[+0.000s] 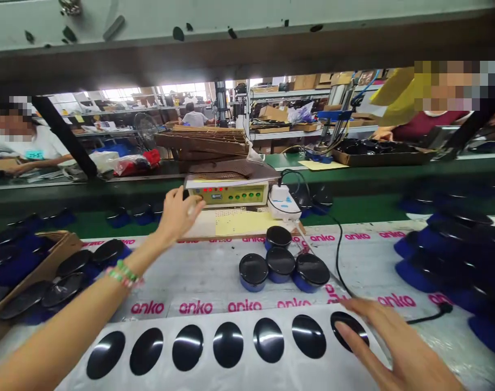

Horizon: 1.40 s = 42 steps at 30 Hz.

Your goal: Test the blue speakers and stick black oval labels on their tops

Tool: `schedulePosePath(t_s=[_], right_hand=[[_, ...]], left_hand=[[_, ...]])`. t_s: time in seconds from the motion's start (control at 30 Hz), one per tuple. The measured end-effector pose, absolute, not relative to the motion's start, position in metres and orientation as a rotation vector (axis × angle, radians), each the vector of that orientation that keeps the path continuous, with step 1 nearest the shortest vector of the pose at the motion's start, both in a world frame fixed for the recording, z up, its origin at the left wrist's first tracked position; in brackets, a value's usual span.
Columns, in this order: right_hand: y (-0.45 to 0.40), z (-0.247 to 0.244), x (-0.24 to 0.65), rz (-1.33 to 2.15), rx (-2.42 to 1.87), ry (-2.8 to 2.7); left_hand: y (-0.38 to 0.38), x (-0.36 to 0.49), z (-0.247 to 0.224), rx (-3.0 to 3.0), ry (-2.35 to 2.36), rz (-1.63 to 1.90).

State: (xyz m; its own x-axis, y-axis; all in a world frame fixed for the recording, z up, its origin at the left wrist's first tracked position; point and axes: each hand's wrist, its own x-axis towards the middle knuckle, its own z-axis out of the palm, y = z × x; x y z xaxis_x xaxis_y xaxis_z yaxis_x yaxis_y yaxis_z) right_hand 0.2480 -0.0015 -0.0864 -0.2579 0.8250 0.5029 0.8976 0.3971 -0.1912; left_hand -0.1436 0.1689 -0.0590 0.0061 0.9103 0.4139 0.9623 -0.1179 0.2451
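the right hand's [398, 347] fingers are spread from the thumb, which lies over the end disc [356, 324]; whether it touches, i cannot tell. the left hand's [177, 214] fingers are loosely bent at the box's [247, 187] left end; whether they press or pinch a knob, i cannot tell.

under the right thumb is the white sheet [280, 374], six more discs running left from it. a slip of that thumb could smear or crease the disc, or drag the sheet askew. the black cable [339, 231] drops close to the right fingers; a snag could tug the box. beyond them, four pots [280, 262] nearly touch, so a sweeping wrist could knock them. a fumble by the left fingers could change a setting.
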Motion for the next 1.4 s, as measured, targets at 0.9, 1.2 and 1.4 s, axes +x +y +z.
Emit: schedulePosePath(t_s=[0.9, 1.2, 1.4], right_hand=[[0.089, -0.099, 0.184, -0.397, -1.191, -2.416], [0.072, -0.072, 0.195, -0.205, -1.063, -2.526], [0.182, -0.033, 0.259, -0.215, -1.584, -2.092]], left_hand=[[0.203, -0.128, -0.047, -2.305, -1.544, -0.232], [0.245, -0.140, -0.024, -2.440, -1.433, -0.246], [0.134, -0.047, -0.036, -2.741, -1.178, -0.362]])
